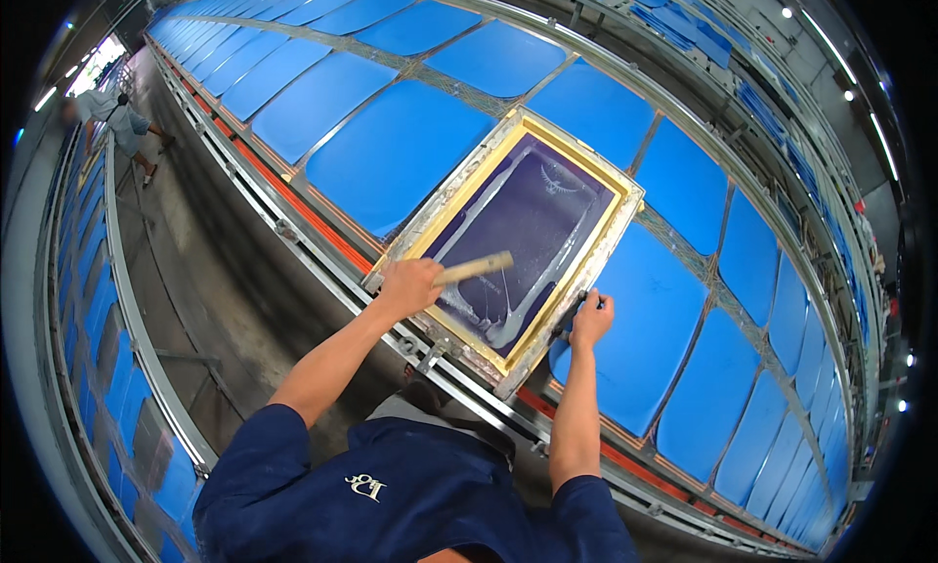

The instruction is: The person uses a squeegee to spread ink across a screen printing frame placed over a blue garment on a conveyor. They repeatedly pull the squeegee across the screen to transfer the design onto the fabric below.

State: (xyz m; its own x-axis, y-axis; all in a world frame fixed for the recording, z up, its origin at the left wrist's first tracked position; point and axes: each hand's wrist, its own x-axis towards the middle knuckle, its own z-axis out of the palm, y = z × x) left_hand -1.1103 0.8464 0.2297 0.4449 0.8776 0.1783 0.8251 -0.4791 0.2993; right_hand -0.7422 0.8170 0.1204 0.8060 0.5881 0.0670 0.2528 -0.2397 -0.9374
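A screen-printing frame (630,194) lies across a long table, with a yellow inner edge and a worn, pale outer rim. Its dark purple mesh (508,221) carries smears of pale grey ink (576,240), thickest at the near end. My left hand (410,286) is wrapped round one end of a wooden squeegee (477,268), held tilted over the near part of the mesh; its blade is hard to make out. At the frame's right side, my right hand (592,319) has its fingers closed by a small black part on the rim; exactly what they grip is partly hidden.
Rows of blue sheets (401,152) cover the table on both sides of the frame. A metal rail (322,287) and a red strip (332,233) run along its near edge. Another table (107,299) stands left across the aisle, where a person (122,121) bends over it. Racks (684,30) hold more sheets behind.
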